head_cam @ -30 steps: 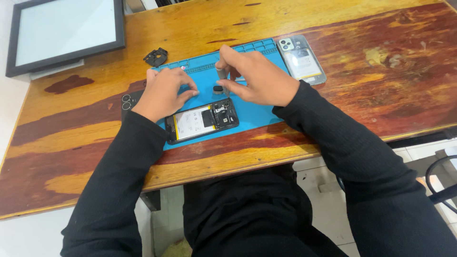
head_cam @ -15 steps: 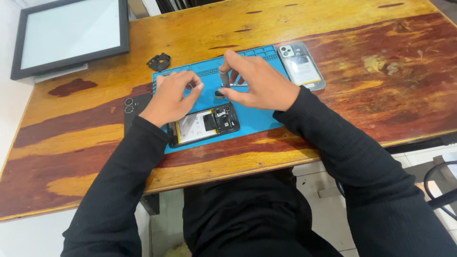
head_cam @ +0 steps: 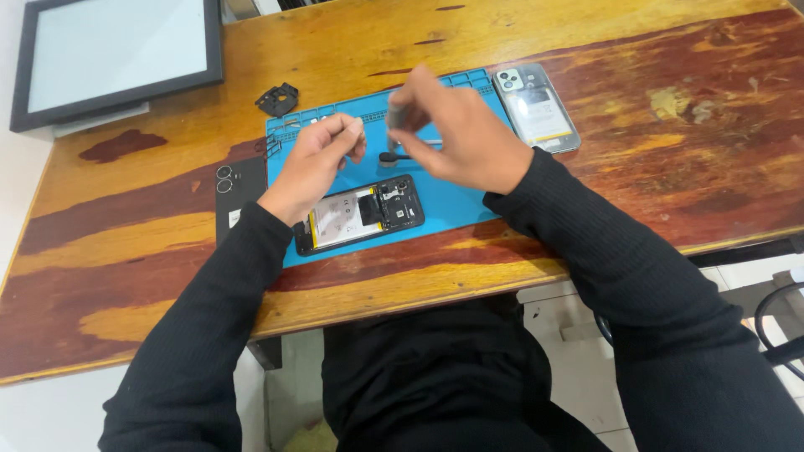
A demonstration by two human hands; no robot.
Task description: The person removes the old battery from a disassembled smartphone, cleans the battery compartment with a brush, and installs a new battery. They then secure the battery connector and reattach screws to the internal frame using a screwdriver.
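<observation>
An opened black phone [head_cam: 360,216], its battery and boards showing, lies on a blue work mat [head_cam: 456,205]. My left hand [head_cam: 318,163] hovers just above the phone's upper left with its fingertips pinched together; nothing shows between them. My right hand [head_cam: 465,138] is raised over the middle of the mat and pinches a small grey part [head_cam: 400,113] between thumb and fingers. Under the two hands a thin black tool [head_cam: 390,156] rests on the mat.
A second phone with a clear back [head_cam: 536,107] lies at the mat's right corner. A small black part [head_cam: 278,99] sits beyond the mat. A black back cover with camera rings [head_cam: 237,197] lies to the left. A framed screen [head_cam: 117,59] stands at the far left of the wooden table [head_cam: 670,151].
My right hand has lifted off the mat and now holds the small grey part up. My left hand has curled its fingers into a pinch and risen slightly.
</observation>
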